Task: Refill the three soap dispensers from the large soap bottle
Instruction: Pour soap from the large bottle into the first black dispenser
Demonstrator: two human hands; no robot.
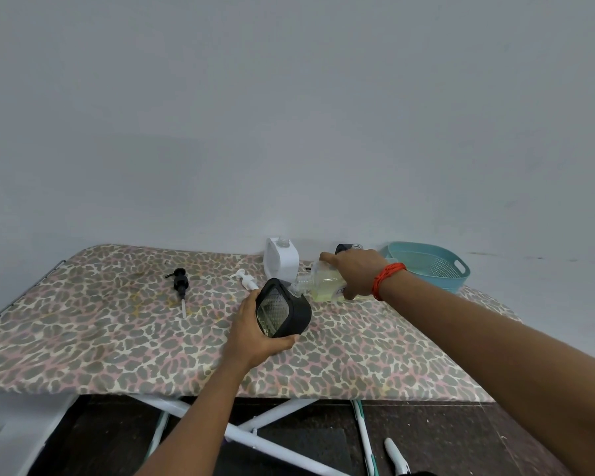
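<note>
My left hand (255,334) grips a black soap dispenser (282,312) with a patterned clear face, tilted toward me, its pump off. My right hand (354,274) holds the large clear soap bottle (323,281) of yellowish liquid on its side, its neck at the dispenser's opening. A white dispenser (281,261) stands behind them without a pump. Another dark dispenser (344,249) is mostly hidden behind my right hand. A black pump (180,285) and a white pump (246,280) lie loose on the leopard-print board (117,338).
A teal plastic basket (430,266) sits at the back right of the board, close to my right wrist. A plain wall rises directly behind. White folding legs (255,438) and dark floor show under the front edge.
</note>
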